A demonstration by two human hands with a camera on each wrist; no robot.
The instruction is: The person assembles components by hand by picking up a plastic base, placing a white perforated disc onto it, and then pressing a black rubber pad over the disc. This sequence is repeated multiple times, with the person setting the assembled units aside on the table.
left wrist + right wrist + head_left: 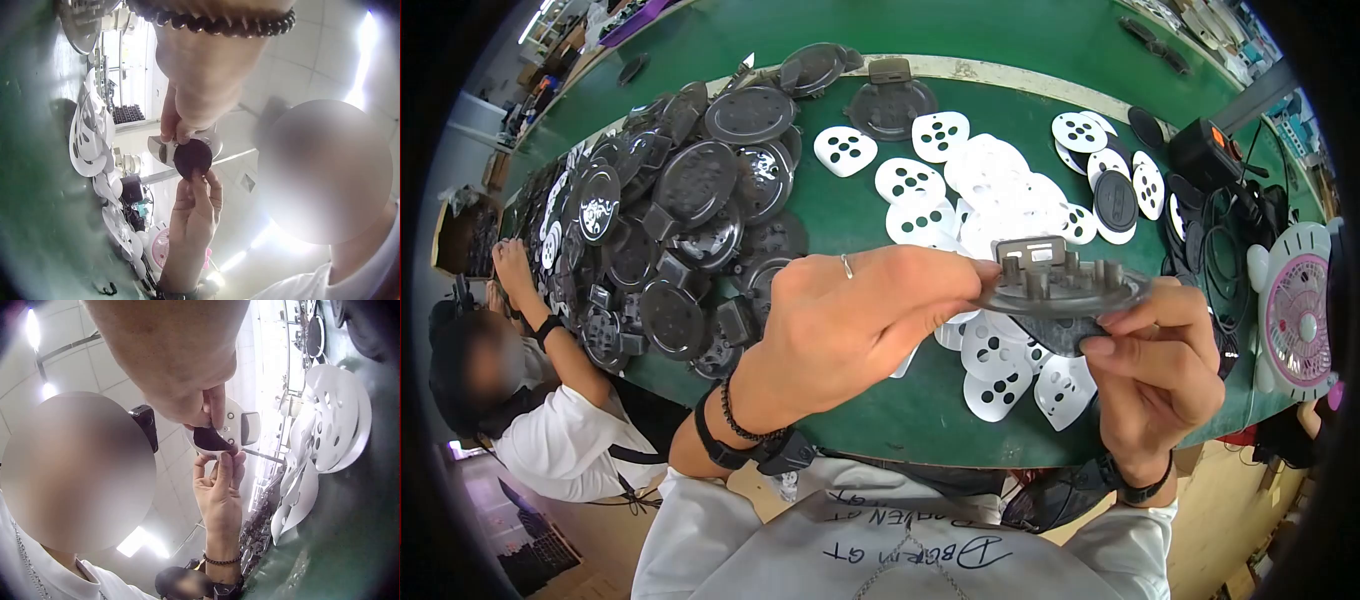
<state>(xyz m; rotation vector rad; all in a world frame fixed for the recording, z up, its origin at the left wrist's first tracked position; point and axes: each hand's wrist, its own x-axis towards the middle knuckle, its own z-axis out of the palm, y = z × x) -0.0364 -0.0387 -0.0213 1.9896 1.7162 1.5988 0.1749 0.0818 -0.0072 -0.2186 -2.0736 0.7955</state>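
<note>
A round grey translucent part with upright posts and a square tab (1065,290) is held up over the table between both hands. My left hand (850,320) pinches its left edge between thumb and fingers. On the right, my right hand (1160,370) grips the edge and a dark pad (1060,333) lying against the underside. In the left wrist view the dark round pad (192,159) covers much of the part, with the right hand's fingertips on it. The right wrist view shows the pad (211,439) partly against the pale part (231,419), one side of it hidden by fingers.
White perforated sheets (990,180) lie piled beyond the hands. Many grey round parts (695,183) are heaped at left. Dark oval pads (1115,200), a black box (1203,155), cables and a pink-white fan (1297,310) stand at right. Another person (550,420) sits at the far left.
</note>
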